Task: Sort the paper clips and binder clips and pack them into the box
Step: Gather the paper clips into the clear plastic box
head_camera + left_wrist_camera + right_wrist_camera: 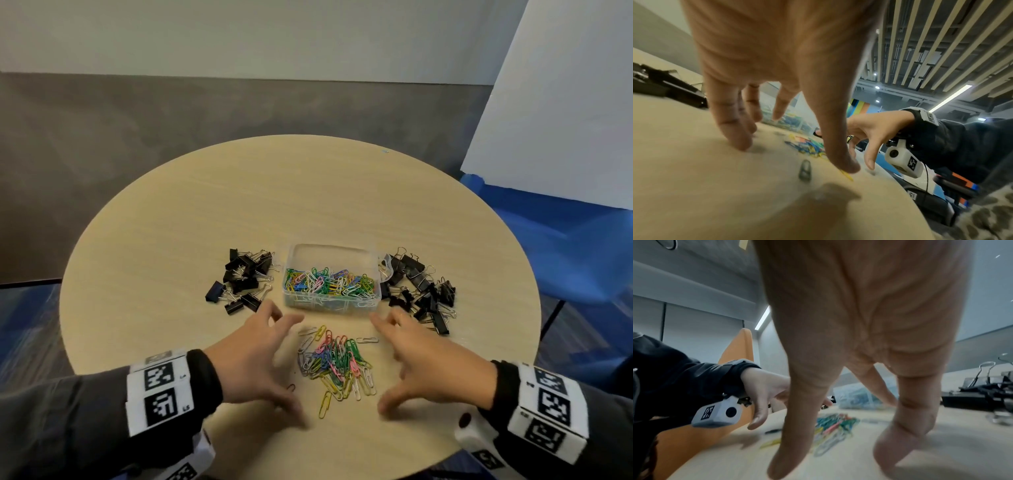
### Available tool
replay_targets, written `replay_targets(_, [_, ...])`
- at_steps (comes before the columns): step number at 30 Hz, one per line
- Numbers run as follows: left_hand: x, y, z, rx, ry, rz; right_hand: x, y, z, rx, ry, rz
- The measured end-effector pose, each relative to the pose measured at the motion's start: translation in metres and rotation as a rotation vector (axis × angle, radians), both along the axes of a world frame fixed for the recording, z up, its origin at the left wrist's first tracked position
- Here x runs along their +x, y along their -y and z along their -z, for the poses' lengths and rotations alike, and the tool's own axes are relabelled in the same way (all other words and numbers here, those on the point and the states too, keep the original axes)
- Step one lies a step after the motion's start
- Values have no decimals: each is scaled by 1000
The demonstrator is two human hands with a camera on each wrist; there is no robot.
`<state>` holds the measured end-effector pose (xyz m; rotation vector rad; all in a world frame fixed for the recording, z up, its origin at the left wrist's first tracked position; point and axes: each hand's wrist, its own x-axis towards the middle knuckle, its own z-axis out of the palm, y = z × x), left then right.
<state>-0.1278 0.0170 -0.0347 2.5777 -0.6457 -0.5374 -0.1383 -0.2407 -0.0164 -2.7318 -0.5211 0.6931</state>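
Observation:
A loose heap of coloured paper clips (334,363) lies on the round table between my two hands. My left hand (263,359) stands at the heap's left with fingers and thumb spread, holding nothing; its fingertips (740,144) touch the tabletop. My right hand (421,363) mirrors it on the right, fingers spread and empty. Beyond the heap sits a clear plastic box (331,278) partly filled with coloured paper clips. Black binder clips lie in two piles, one left of the box (245,279) and one right of it (423,289).
The round wooden table (171,222) is bare behind the box. A single dark paper clip (804,168) lies apart near my left thumb. A white panel (555,102) and a blue seat (565,246) stand at the right, beyond the table's edge.

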Motion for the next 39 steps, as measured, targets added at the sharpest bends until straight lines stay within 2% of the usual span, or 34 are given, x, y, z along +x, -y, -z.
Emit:
replay_targets(3, [-11, 7, 4, 65, -28, 34, -8, -7, 6, -46, -27, -10])
replay_targets(7, [-6, 33, 5, 38, 62, 59, -4, -33, 14, 29, 68, -33])
replay_targets(10, [4, 48, 1, 123, 171, 86, 8, -43, 19, 64, 157, -67])
replay_targets(12, [11, 51, 1, 183, 181, 93, 15, -43, 17, 45, 191, -66])
replay_targets(20, [25, 47, -1, 154, 272, 113, 23, -33, 9, 95, 244, -56])
replay_targets(25, [34, 33, -10, 27, 185, 77, 35, -19, -4, 261, 122, 56])
replay_targets(28, [42, 26, -27, -91, 115, 23, 48, -9, -19, 432, 17, 134])
replay_targets(30, [52, 24, -40, -155, 154, -3, 60, -4, -31, 520, 69, 170])
replay_targets(33, [71, 26, -53, -239, 262, -67, 76, -2, -43, 548, 250, 172])
replay_targets(39, [82, 26, -41, -193, 229, -89, 72, -9, -34, 348, 396, 33])
